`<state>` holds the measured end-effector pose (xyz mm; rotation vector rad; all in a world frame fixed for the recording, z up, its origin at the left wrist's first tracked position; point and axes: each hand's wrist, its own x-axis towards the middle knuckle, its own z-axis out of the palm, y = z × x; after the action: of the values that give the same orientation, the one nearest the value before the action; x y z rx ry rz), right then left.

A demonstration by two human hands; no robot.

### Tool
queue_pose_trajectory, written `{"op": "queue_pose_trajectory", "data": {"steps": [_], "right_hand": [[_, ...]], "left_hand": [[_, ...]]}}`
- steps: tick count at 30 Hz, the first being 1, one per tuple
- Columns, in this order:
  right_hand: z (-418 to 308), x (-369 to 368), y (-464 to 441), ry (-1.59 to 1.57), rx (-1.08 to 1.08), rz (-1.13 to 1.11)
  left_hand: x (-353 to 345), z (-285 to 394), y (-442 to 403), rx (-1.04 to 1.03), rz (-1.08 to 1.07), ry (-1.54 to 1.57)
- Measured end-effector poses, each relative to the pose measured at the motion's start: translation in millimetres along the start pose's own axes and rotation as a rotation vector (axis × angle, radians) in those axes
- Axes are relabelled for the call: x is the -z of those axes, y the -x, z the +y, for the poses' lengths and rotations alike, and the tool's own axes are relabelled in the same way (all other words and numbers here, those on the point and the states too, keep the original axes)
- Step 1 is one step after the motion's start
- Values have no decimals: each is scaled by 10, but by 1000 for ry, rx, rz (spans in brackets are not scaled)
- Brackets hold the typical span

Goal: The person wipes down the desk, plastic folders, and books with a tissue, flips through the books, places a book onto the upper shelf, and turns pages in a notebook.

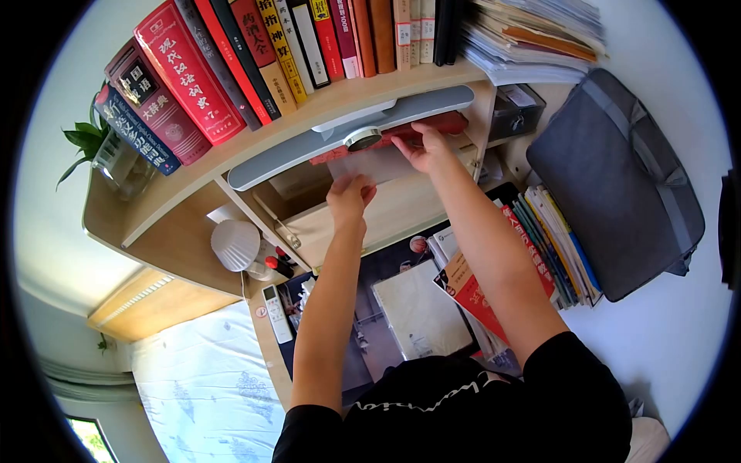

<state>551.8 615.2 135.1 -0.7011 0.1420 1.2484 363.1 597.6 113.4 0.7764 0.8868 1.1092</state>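
Observation:
In the head view, both my arms reach up into an open cabinet compartment with a fold-down wooden flap [370,212]. My left hand [351,202] is closed with curled fingers at the compartment's opening, near a pale translucent sheet [367,164]; whatever it may hold is hidden. My right hand [421,148] is higher and to the right, thumb and fingers apart, close to a dark red item [449,123] inside. I cannot tell whether it touches that item. A long grey lamp bar [285,158] with a round knob [363,138] crosses in front of the compartment.
Upright books [189,73] and a paper stack [532,38] fill the shelf above. A grey laptop bag [617,185] leans at right beside more books [552,243]. Below lie a packaged pale pad [421,309], a red book [482,297] and a remote [277,314]. A white lamp [235,245] stands left.

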Motion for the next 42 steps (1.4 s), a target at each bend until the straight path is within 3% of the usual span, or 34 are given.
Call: {"op": "queue_pose_trajectory", "data": {"steps": [3, 5, 9, 11, 14, 16, 17, 18, 19, 22, 23, 25, 27, 29, 36, 41, 42], "right_hand": [[-51, -4, 42, 36, 12, 37], [-100, 132, -95, -2, -59, -140], [-87, 199, -95, 20, -101, -129], [-22, 213, 26, 137, 7, -107], [87, 247, 529, 384, 91, -22], [168, 432, 838, 1034, 275, -219], [259, 564, 907, 1036, 264, -216], [370, 714, 951, 1269, 276, -327], [475, 801, 1021, 1501, 294, -445], [821, 1045, 1333, 1734, 339, -463], [879, 1068, 1423, 1732, 338, -460], [936, 1093, 1653, 1683, 30, -540], [1034, 1294, 1726, 1752, 99, -598], [1157, 1360, 1916, 1628, 49, -450], [1488, 1569, 2319, 1380, 97, -274], [1623, 1720, 2429, 1266, 146, -297], [1631, 1760, 2446, 1228, 165, -270]], "left_hand": [[202, 38, 313, -13, -21, -16], [460, 10, 565, 4, -69, -33], [962, -67, 1086, 84, -25, -72], [1226, -102, 1283, 121, -23, -58], [1583, -136, 1497, 143, -27, -42], [1805, -105, 1549, 172, -57, -55], [1941, -89, 1573, 200, -95, -70], [2115, -106, 1539, 166, -219, -23], [2188, -54, 1532, 169, -218, -24], [2383, 52, 1494, 184, -238, -111], [2465, 67, 1449, 187, -240, -114], [2589, 106, 1386, 176, -287, -117], [2662, 128, 1331, 178, -295, -138], [2734, 113, 1262, 200, -300, -185], [2744, 41, 1243, 136, -259, -163], [2526, 58, 1562, 117, -189, 34], [2529, -5, 1646, 170, -252, 86]]}}
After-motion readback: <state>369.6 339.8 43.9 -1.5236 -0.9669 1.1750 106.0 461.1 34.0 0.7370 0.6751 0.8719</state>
